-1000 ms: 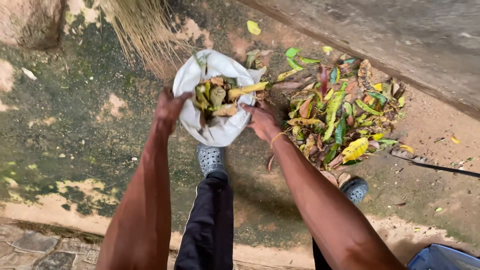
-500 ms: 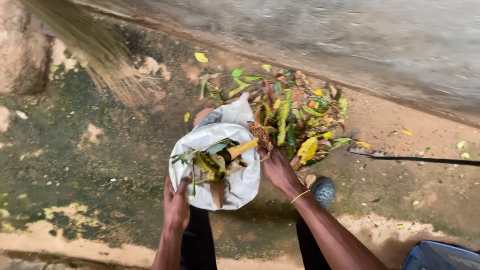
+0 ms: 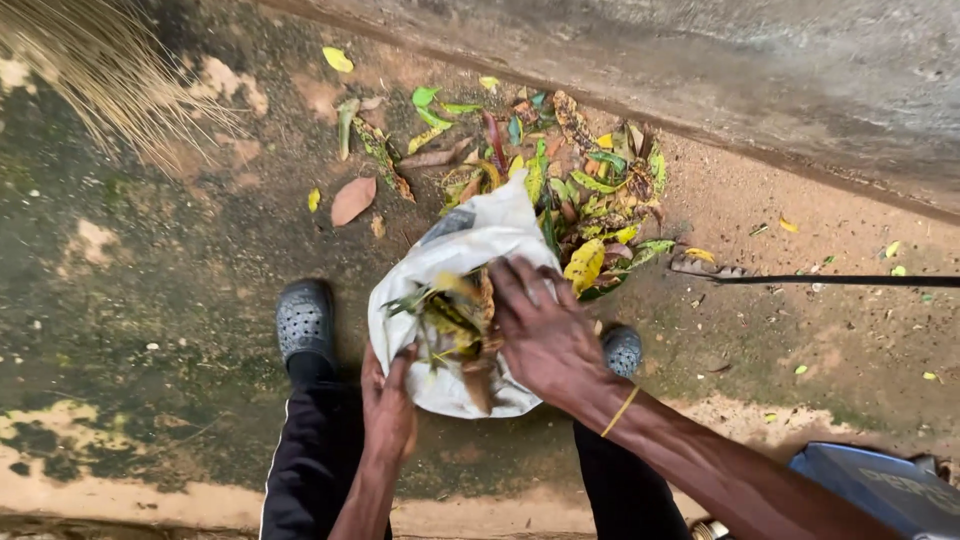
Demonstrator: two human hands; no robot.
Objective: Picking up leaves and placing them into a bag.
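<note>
— What do you have under the head camera?

— I see a white sack [image 3: 470,250] standing on the mossy ground, its mouth open and stuffed with leaves. I take everything else from that sack. My left hand [image 3: 388,405] is at the near rim of the sack, fingers curled over the edge and closed on the fabric. My right hand [image 3: 545,335] lies flat over the right side of the mouth, fingers spread wide and pressed onto the leaves in the sack [image 3: 455,320]; it grips nothing that I can make out.

— And around it?

— Just beyond the sack, touching its far side, sits a heap of fallen leaves [image 3: 580,185], green, yellow and brown. A concrete kerb [image 3: 760,90] runs behind that heap. Left of the sack is one grey perforated clog [image 3: 304,322]; the other clog [image 3: 622,350] peeks out just right of the sack, partly under my right wrist. Far to the upper left of the sack are straw broom bristles [image 3: 90,70]. A thin black stick [image 3: 850,281] lies right of the sack, and a blue container [image 3: 880,490] sits at the near right corner.
</note>
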